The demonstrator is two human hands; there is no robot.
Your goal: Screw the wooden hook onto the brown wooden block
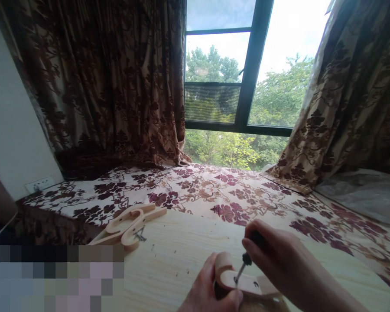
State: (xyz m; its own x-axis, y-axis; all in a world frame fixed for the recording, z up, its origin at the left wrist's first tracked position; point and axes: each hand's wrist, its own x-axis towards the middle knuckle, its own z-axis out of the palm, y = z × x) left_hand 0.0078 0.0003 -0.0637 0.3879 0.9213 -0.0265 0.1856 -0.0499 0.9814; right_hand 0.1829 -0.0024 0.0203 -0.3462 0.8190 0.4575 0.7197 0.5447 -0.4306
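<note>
My right hand [273, 251] is wrapped around the dark handle of a screwdriver [244, 265], tilted with its shaft pointing down to the left. Its tip meets a dark hole or screw in a pale, curved wooden piece [245, 281]. A second dark hole or screw shows farther right on the same piece. My left hand [208, 288] grips the curled end of this piece from the left, thumb in front. Under the piece is something brown, mostly hidden. Farther left on the wooden board [162, 268] lie similar curved wooden pieces [130, 225] and a small pile of dark screws [141, 234].
Small dark bits are scattered across the board. Behind it spreads a flowered cloth [195, 188] up to a window [243, 86] between patterned curtains [126, 86]. A wall socket [39, 184] is at left, and translucent plastic sheeting [367, 188] at right. A pixelated patch covers the lower left.
</note>
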